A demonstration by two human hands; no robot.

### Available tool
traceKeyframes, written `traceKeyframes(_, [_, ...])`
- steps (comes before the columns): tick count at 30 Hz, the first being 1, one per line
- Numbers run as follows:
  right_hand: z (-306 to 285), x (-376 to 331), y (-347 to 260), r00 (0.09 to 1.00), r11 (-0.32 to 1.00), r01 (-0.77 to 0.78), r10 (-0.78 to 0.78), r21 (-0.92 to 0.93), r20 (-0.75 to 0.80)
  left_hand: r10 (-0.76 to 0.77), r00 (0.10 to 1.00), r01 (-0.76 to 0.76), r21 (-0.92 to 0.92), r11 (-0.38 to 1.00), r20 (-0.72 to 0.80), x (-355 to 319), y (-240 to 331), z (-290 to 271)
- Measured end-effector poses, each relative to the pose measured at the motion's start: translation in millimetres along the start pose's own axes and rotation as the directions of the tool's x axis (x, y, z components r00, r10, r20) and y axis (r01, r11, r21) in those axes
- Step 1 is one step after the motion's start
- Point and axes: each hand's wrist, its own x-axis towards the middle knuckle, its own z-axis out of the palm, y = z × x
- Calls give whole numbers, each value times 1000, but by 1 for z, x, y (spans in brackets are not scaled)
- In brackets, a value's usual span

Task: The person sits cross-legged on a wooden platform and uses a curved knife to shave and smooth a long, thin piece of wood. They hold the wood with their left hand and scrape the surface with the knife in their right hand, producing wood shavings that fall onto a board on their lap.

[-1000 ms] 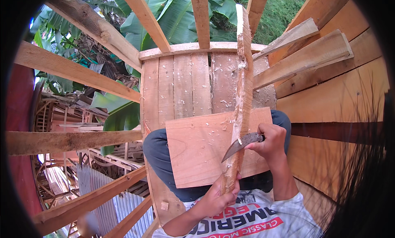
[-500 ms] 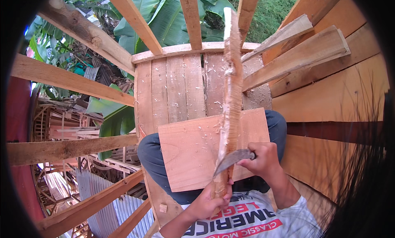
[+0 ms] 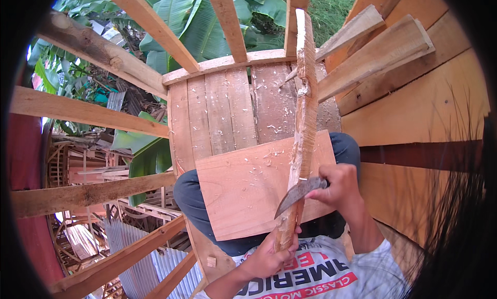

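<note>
A long, rough strip of wood (image 3: 306,110) with a pale shaved edge stands up and away from me. My left hand (image 3: 273,253) is wrapped round its near end, close to my shirt. In my right hand (image 3: 337,186) is a knife (image 3: 297,195) with a short, curved dark blade. Its handle is hidden in my fist. The blade lies slantwise across the strip, a little above my left hand, its tip pointing to the lower left. Beneath the strip a flat wooden board (image 3: 233,195) rests tilted over my lap, with pale shavings scattered on it.
Shavings litter the plank floor (image 3: 217,113) ahead. Wooden slats (image 3: 93,110) fan out on the left and front. Two loose boards (image 3: 378,58) lean at the right by the plank wall (image 3: 409,107). Banana leaves (image 3: 202,30) and corrugated sheets (image 3: 129,247) show beyond the slats.
The strip's far end has shifted right. My right hand and the knife have moved slightly up and right along it. My left hand keeps its hold, a little to the right.
</note>
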Motion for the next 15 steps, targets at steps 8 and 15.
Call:
traceKeyframes(8, [18, -11, -19, 1000, 997, -10, 13, 80, -27, 56, 995, -42, 174, 984, -78, -8, 7, 4])
traceKeyframes(15, [12, -12, -26, 999, 997, 2, -5, 83, 33, 63, 996, -55, 129, 990, -62, -6, 15, 5])
